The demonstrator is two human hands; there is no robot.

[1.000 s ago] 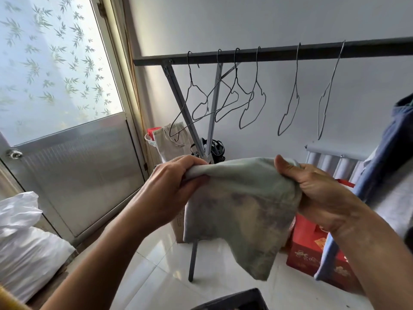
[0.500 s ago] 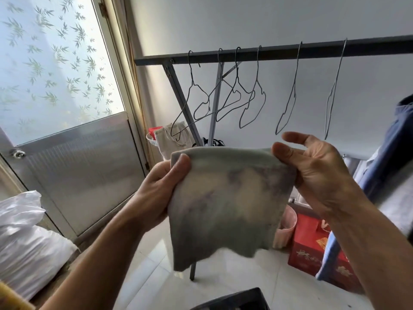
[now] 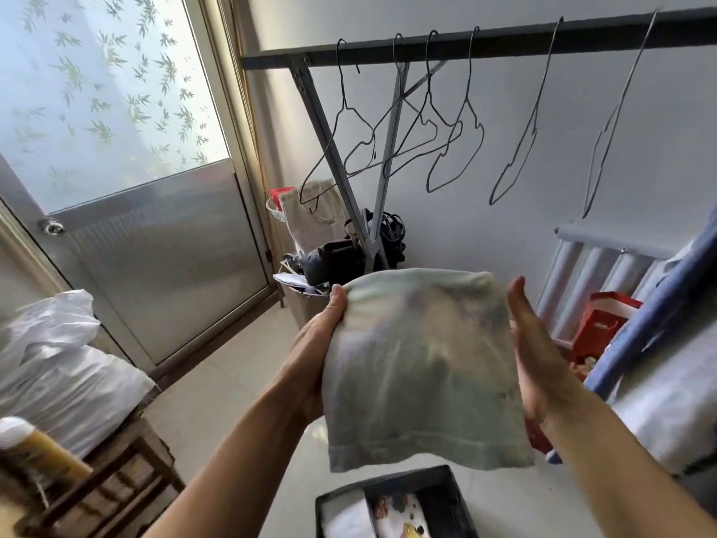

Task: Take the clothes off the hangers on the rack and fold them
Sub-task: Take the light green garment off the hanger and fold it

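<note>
Pale green cloth (image 3: 419,366): folded small, held in air above black box (image 3: 446,495) of folded pieces. Left hand (image 3: 314,343) grips left edge, thumb on top. Right hand (image 3: 535,351) flat, fingers straight, against right edge. Six hangers (image 3: 458,149) on rack (image 3: 504,44) bare. Blue garment (image 3: 652,304) at right probably remains.

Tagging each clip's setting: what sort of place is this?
Probably a home laundry corner: a drying rack hung with bare wire hangers, a frosted door beside it, and a black box holding folded clothes on the floor, below the cloth in the left hand.
</note>
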